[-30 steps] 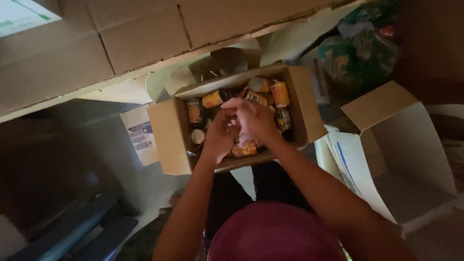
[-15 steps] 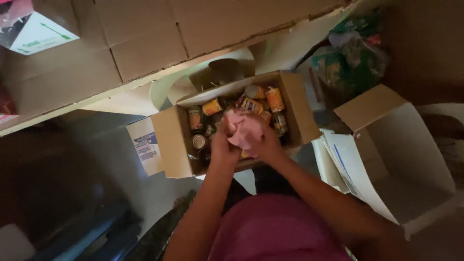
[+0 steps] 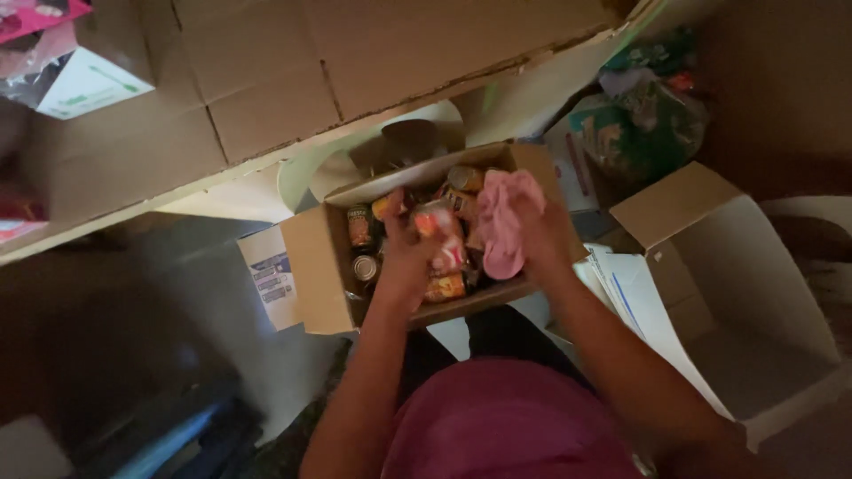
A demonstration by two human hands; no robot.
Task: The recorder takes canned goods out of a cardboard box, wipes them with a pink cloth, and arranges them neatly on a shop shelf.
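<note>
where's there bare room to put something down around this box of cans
The empty white box right of the right hand has a bare floor. The cardboard box is crowded with cans, where the left hand reaches and the right holds a pink cloth.

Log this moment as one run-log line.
left hand: on cans in open cardboard box | right hand: holds crumpled pink cloth over box | empty white-lined carton to right

Dim, murky shadows lower left, soft motion blur throughout
</note>
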